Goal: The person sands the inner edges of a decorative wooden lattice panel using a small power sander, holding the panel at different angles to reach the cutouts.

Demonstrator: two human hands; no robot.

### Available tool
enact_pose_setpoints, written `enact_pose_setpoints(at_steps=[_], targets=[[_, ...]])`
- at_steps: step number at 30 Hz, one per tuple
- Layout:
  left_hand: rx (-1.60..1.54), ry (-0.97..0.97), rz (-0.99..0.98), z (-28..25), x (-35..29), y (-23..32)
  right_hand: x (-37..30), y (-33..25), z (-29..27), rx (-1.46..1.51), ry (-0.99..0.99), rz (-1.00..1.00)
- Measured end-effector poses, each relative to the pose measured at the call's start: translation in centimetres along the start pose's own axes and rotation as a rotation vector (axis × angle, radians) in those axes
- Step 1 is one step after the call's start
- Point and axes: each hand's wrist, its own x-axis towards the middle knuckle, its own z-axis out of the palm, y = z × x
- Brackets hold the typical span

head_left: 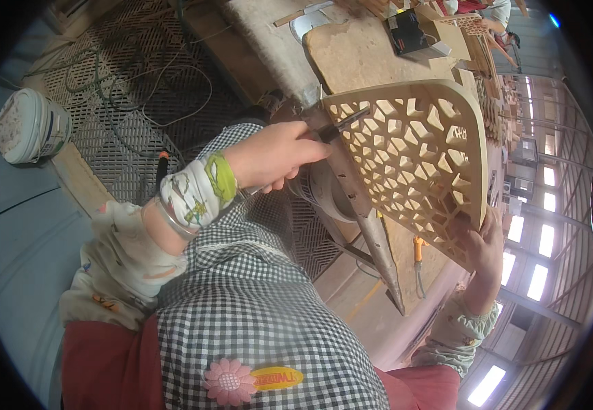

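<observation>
A light wooden lattice panel (pixel 475 147) with many angular cut-out holes stands tilted over the workbench. My left hand (pixel 272 156) is closed around a slim hand tool (pixel 341 125) with a dark shaft, maybe a file; its exact kind is unclear. The tool's narrow tip lies at the panel's upper left holes. At the panel's lower right corner, my right hand (pixel 484 246) grips the edge, thumb on the near face and the other fingers partly hidden.
A wooden board (pixel 351 58) and a black box (pixel 405 34) lie on the bench beyond the panel. Below the panel rests an orange-handled tool (pixel 418 250). A white bucket (pixel 33 126) stands left, beside cables on floor matting (pixel 132 68). Another person's hand (pixel 494 26) shows at far right.
</observation>
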Motion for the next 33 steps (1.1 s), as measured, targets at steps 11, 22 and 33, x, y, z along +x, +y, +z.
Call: enact_pose_setpoints(at_steps=[11,22,33], targets=[[0.146,-0.203,-0.095,-4.5,0.6,0.7,0.1,-0.2,0.0,0.032,0.024,0.04],[0.403,-0.055,0.01,-1.7,-0.3,2.6,-0.2,0.7,0.1,0.04,0.048,0.07],[0.303,-0.187,-0.108,-2.6,0.4,3.4,0.0,-0.3,0.0,0.007,0.019,0.066]])
